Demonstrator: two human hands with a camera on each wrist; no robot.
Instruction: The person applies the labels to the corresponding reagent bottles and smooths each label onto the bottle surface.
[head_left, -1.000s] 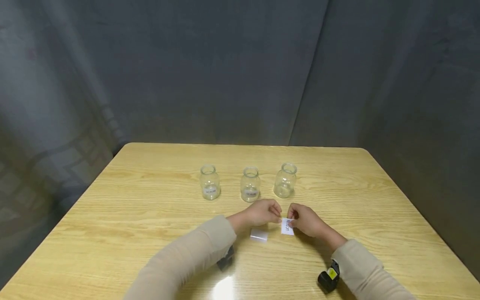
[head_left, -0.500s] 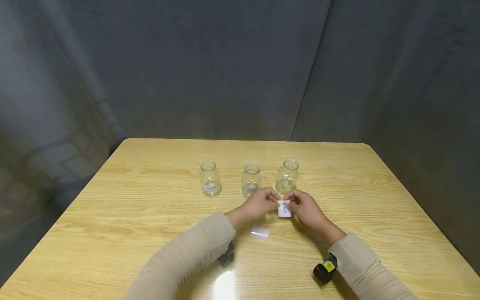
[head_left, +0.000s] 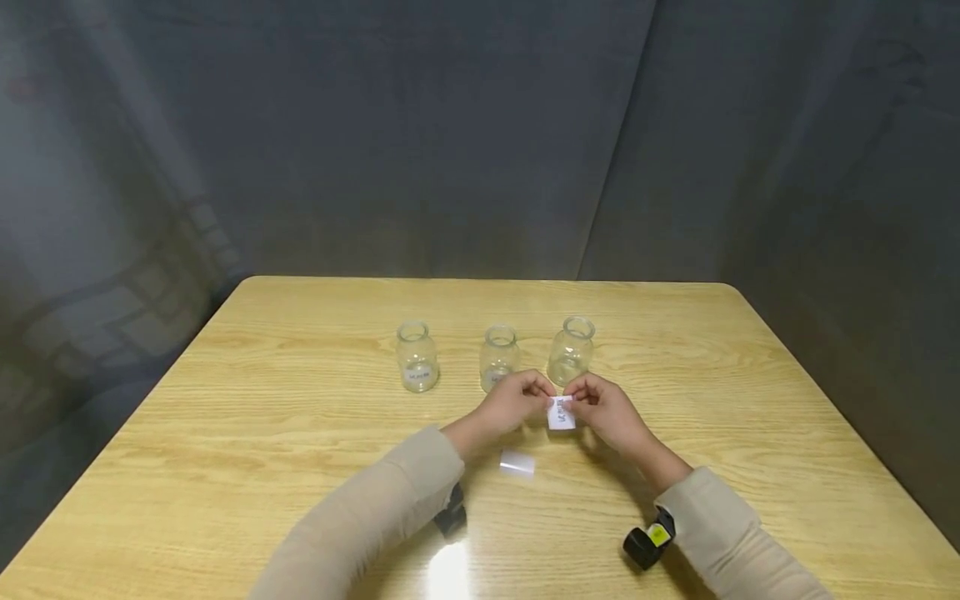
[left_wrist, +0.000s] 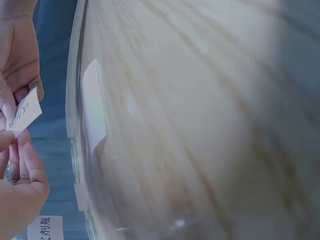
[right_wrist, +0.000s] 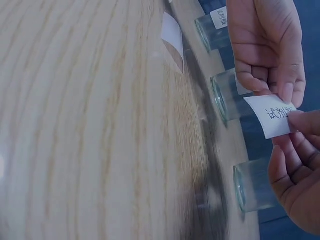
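Observation:
Close in front of the right-hand jar, both hands hold a small white label (head_left: pixel 561 416) with printed black characters. My left hand (head_left: pixel 510 406) pinches one corner between thumb and fingers. On the opposite corner, the thumb and fingers of my right hand (head_left: pixel 613 417) pinch it too. In the right wrist view the label (right_wrist: pixel 270 116) bends slightly, and a thumb covers part of its print. Behind the hands stand three glass jars: the left jar (head_left: pixel 417 357) bears a similar label, the middle jar (head_left: pixel 499 352) is partly hidden by my left hand, and the right jar (head_left: pixel 572 350) shows none.
A pale, slightly curled slip of paper (head_left: pixel 517 463) lies on the wooden table (head_left: pixel 300 400) in front of the hands. Black devices are worn at both wrists, the right wrist device (head_left: pixel 648 537) with a yellow patch. A dark curtain (head_left: pixel 420 142) hangs behind.
Both hands have moved the label away from the body, nearer the jars. The left fingers, at first beside the label, now pinch its corner. The jars and the slip stay put.

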